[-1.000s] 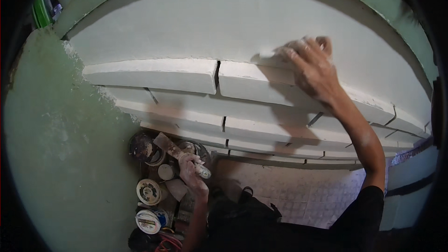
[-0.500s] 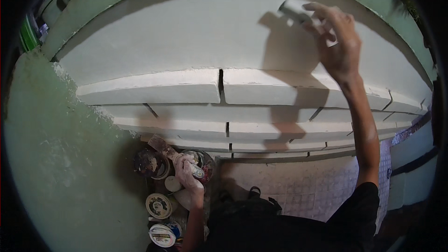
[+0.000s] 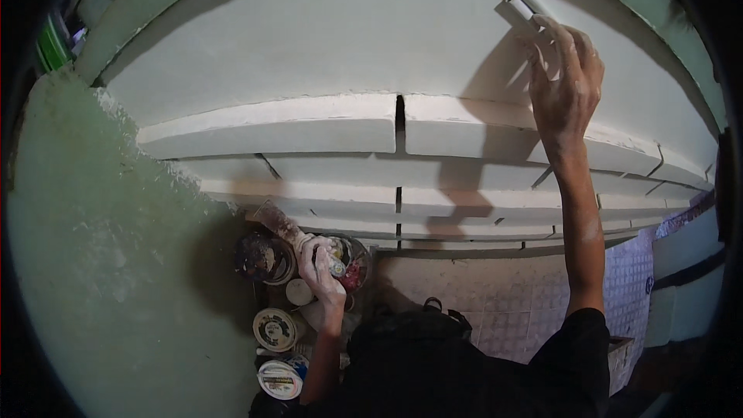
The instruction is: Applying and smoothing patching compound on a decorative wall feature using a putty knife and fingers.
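Note:
My right hand [image 3: 570, 81] reaches up over a broad white panel [image 3: 325, 39]. Its fingers are closed around the lower end of a small, pale grey-white block-like tool [image 3: 528, 1], whose dark-edged end lies against or very close to the panel. The tool's exact kind is hard to make out. Low at the left, my whitened left hand [image 3: 319, 269] is wrapped round a putty knife, its stained blade [image 3: 279, 221] pointing up and left. Beneath that hand stands a clear round tub [image 3: 360, 255] with small coloured items inside. My left hand covers part of the tub.
White stepped ledges [image 3: 309, 135] with dark gaps run below the panel. A pale green surface [image 3: 116, 263] spreads at the left. Beside my left arm stand a dark, paint-crusted pot [image 3: 255, 257], a lidded tub [image 3: 275, 329] and a white-topped tub [image 3: 280, 380]. Tiled floor [image 3: 495, 306] lies below.
My right hand and the pale tool have shifted up and to the right across the panel. The left hand still holds the putty knife; the whole view has shifted slightly.

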`<state>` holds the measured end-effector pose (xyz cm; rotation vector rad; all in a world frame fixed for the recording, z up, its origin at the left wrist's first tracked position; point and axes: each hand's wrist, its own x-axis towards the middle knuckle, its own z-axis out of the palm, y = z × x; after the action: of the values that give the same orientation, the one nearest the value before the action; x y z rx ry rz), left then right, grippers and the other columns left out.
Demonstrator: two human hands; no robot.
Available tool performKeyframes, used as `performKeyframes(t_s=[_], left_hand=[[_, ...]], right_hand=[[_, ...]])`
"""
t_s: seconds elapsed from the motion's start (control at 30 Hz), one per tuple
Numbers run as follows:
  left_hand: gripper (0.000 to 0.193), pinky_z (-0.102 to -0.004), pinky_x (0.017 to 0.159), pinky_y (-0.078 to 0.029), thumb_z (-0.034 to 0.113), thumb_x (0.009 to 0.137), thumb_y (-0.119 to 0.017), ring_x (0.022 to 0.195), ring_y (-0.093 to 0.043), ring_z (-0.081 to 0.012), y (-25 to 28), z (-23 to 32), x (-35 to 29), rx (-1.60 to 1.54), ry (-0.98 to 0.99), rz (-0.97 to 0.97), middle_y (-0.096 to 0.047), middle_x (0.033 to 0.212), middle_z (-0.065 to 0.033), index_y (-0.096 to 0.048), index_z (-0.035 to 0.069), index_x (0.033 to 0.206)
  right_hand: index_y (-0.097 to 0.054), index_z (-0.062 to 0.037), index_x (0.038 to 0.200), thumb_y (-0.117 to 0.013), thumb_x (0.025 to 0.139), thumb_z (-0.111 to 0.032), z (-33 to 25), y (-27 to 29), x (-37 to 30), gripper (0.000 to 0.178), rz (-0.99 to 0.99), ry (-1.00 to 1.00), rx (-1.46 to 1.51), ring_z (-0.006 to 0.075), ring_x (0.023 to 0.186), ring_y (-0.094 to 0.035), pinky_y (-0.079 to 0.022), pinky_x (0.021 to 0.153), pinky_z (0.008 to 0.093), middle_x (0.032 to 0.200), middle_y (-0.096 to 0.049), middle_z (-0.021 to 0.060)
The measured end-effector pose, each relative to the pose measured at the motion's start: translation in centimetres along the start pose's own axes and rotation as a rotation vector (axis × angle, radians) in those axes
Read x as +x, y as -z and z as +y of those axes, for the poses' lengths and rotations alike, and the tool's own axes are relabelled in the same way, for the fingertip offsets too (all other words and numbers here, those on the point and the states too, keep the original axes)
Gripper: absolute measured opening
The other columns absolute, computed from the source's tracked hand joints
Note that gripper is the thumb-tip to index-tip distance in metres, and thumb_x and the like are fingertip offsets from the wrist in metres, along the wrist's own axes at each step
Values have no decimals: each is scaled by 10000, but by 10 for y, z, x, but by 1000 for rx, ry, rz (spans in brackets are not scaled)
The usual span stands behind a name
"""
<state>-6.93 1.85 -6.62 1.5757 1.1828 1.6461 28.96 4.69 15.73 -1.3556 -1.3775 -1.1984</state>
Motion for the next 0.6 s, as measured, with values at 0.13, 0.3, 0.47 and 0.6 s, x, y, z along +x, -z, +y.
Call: performKeyframes(t_s=[0.13, 0.3, 0.47, 0.6], left_hand=[[311, -368, 793, -427, 247, 973, -481, 829, -537, -253, 0, 6, -1, 32, -33, -14, -580, 898, -130, -589, -42, 938], [294, -364, 740, -447, 229, 968, -496, 798, -542, -249, 4, 10, -4, -47, 66, -74, -579, 898, -129, -600, -45, 945], [144, -384, 717, -471, 87, 924, -601, 799, -554, -252, 6, -2, 37, 35, -119, -34, -570, 918, -130, -602, -30, 1007], [433, -409, 836, -483, 34, 894, -677, 954, -571, -307, 14, 13, 127, 449, -586, 64, -533, 1131, -206, -439, -13, 1253]], right_hand=[[-639, -163, 1223, -729, 804, -56, 0, 1, 3, 441, -29, 17, -85, 231, 984, -608, -425, 905, 397, 1089, -635, 50], [-633, -118, 1195, -666, 835, -33, -8, -2, 1, 371, -31, 30, -105, 261, 986, -600, -427, 902, 417, 1063, -635, 79], [-645, -94, 1142, -669, 809, -9, -7, -16, 12, 345, 104, -16, -38, 294, 954, -586, -429, 870, 430, 1027, -615, 103], [-661, -101, 1112, -632, 815, -22, -46, -31, 5, 309, 7, 60, 13, 283, 978, -579, -425, 833, 426, 1062, -613, 106]])
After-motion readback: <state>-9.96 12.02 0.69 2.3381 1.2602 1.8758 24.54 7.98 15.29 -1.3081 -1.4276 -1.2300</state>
